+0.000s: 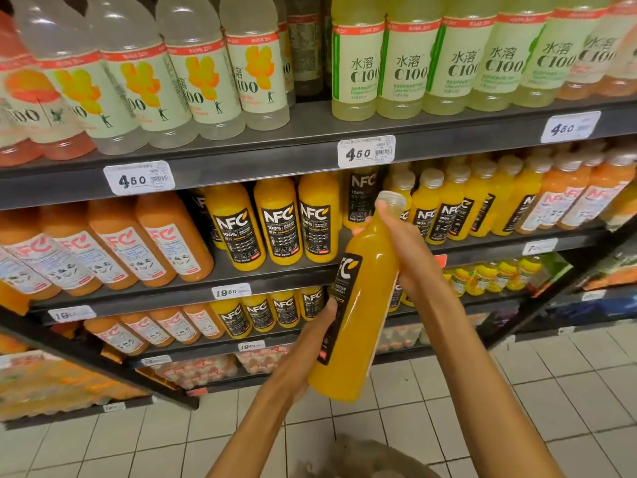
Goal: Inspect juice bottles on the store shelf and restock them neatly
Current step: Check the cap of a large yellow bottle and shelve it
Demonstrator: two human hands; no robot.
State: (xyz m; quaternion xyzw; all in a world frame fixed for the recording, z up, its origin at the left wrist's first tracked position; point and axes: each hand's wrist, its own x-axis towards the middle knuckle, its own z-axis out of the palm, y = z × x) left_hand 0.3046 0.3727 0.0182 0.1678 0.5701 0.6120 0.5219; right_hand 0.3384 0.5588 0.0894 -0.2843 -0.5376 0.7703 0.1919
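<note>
Hands [410, 257] hold orange "NFC" bottle [358, 305] before shelf [275, 160].

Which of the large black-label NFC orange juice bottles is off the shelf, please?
The tilted bottle gripped in both hands, left low, right high.

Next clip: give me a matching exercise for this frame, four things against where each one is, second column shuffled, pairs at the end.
Things
1. Yellow NFC bottle with black label
2. Pale green C100 bottles
3. Price tag reading 19.50
4. Left hand

Places
A. Top shelf, right part
B. Under the lower part of the held bottle
C. Held tilted in front of the shelves, right hand near its neck
D. Front edge of the shelf under the large NFC bottles

Pairs: 1-C, 2-A, 3-D, 4-B
</note>
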